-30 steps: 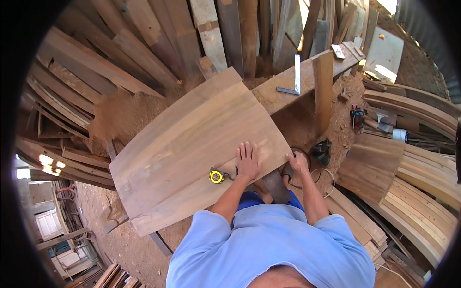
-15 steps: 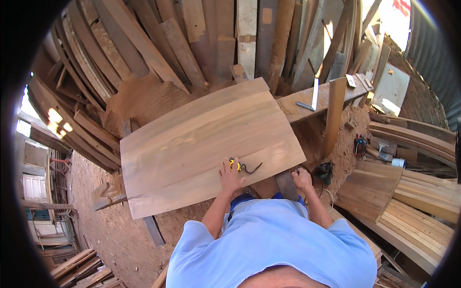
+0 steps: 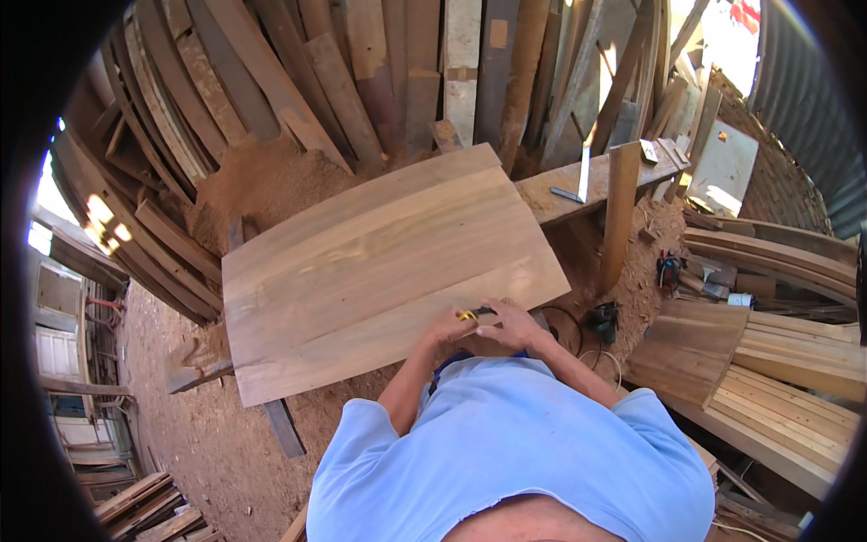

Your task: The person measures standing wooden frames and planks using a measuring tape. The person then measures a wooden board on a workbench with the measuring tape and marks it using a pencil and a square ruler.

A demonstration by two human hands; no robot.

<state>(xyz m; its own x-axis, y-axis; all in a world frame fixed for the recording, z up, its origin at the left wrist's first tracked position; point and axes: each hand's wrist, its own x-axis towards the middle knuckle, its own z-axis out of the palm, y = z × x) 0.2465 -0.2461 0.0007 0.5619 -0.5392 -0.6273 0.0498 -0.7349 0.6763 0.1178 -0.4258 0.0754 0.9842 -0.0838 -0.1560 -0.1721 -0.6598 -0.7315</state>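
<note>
A yellow and black tape measure is in my left hand, whose fingers are closed around it above the near edge of a wide wooden panel. Close beside it on the right, my right hand has its fingers closed at the black strap of the tape measure. The fingers partly hide both the case and the strap. Beneath the hands, the panel lies flat on supports, its surface pale brown with darker grain bands.
A metal square rests on a plank beyond the panel's right end. An upright board stands there. Sawdust is heaped behind the panel. A dark green power tool sits to the right, near stacked boards. Planks lean at the back.
My left hand has picked the tape measure up off the panel and drawn it nearer. My right hand has moved left from the panel's edge to the tape's strap.
</note>
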